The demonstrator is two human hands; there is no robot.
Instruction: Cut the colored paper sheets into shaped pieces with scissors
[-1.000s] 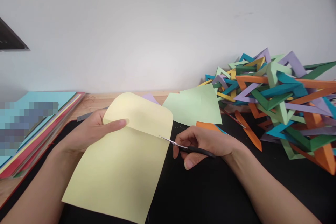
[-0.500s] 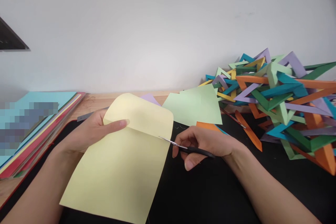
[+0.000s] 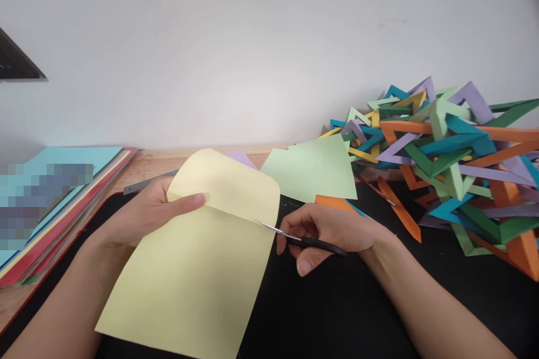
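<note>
My left hand [image 3: 162, 205] grips a pale yellow sheet of paper [image 3: 189, 280] near its upper left, thumb on the front and the fingers hidden behind. The sheet's top part is folded over toward me, with the flap's edge slanting down to the right. A pair of scissors [image 3: 309, 242] with black handles is held in my right hand [image 3: 322, 230], fingers and thumb in the loops. Its slim blades point left and lie at the flap's edge, near the sheet's right side. The blades look closed or nearly closed.
On the right rises a pile of folded paper shapes [image 3: 458, 151] in several colours. Light green paper [image 3: 311, 168] and an orange strip [image 3: 400, 210] lie behind my right hand. A stack of coloured paper [image 3: 84, 160] stands at left, near a grey ruler [image 3: 141, 184]. A black mat [image 3: 328, 314] covers the table.
Almost nothing differs. The yellow sheet and my left hand have shifted very slightly to the right; the scissors stay at the flap's edge.
</note>
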